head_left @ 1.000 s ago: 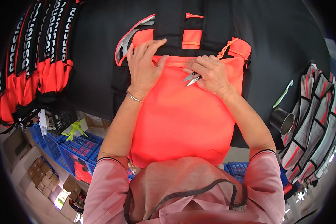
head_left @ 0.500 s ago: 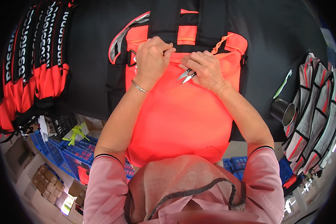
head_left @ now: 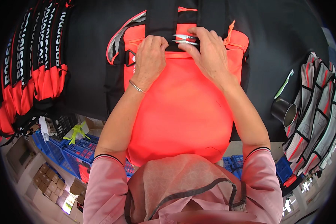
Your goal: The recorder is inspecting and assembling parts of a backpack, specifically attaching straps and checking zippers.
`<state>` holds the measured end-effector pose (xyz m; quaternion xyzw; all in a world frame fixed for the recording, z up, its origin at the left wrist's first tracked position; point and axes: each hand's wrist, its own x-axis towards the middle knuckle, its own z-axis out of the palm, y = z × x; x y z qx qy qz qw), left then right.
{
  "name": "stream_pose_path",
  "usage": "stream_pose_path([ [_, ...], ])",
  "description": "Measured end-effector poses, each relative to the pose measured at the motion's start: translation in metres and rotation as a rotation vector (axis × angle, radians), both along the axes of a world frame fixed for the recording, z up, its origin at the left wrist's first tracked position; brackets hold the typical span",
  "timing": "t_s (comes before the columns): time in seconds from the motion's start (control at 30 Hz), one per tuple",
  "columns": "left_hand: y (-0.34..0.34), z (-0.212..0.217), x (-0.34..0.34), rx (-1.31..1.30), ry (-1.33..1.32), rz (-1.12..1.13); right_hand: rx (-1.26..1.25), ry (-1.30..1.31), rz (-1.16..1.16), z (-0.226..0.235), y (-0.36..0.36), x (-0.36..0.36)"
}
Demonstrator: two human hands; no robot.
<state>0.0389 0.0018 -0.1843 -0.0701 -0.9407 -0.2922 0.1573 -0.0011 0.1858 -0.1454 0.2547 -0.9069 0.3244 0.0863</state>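
Observation:
A bright red-orange backpack with black straps lies flat in front of me, its lower end against my body. My left hand rests on its upper left part, thumb and fingers pinched together by the black band below the straps. What they pinch, if anything, is hidden. My right hand is closed around thread snips, whose two pointed blades stick out leftward, apart, over the black band. Beside the right hand an orange zip-pull cord stands up near the bag's upper right corner.
Red and black lettered straps hang in a row at the left. On the black tabletop at the right are a metal cup, a light green-handled tool and a pile of grey straps. Blue crates stand below.
My right hand has moved up and turned, so the snips now point left instead of down-left. My left hand has shifted slightly left and lower.

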Motion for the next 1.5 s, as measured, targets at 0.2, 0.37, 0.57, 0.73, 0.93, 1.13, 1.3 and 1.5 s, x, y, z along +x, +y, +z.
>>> stream_pose_path([
  [0.2,0.003,0.001,-0.003,-0.031,0.038,-0.017,0.211,0.187,0.042,-0.021,-0.003,-0.013],
  [0.37,0.002,0.001,-0.003,-0.024,0.017,0.001,0.21,0.331,0.094,-0.03,-0.008,-0.017],
  [0.57,0.001,-0.004,-0.005,-0.025,0.034,0.003,0.196,0.362,0.123,-0.033,-0.01,-0.019],
  [0.73,0.003,0.004,-0.003,-0.064,0.049,0.016,0.245,0.319,0.147,-0.029,-0.012,-0.02],
  [0.93,-0.022,0.039,0.041,-0.04,0.047,-0.361,0.117,0.094,0.049,-0.022,0.003,-0.023],
  [1.13,-0.044,0.058,0.015,0.315,0.084,0.125,-0.198,-0.335,0.02,-0.003,-0.016,-0.014],
  [1.3,-0.065,0.047,-0.019,-0.028,0.014,0.023,0.045,-0.22,0.239,-0.017,-0.016,0.012],
  [1.5,-0.068,0.039,-0.008,-0.01,-0.213,-0.073,-0.003,-0.105,0.259,-0.027,-0.014,0.014],
])
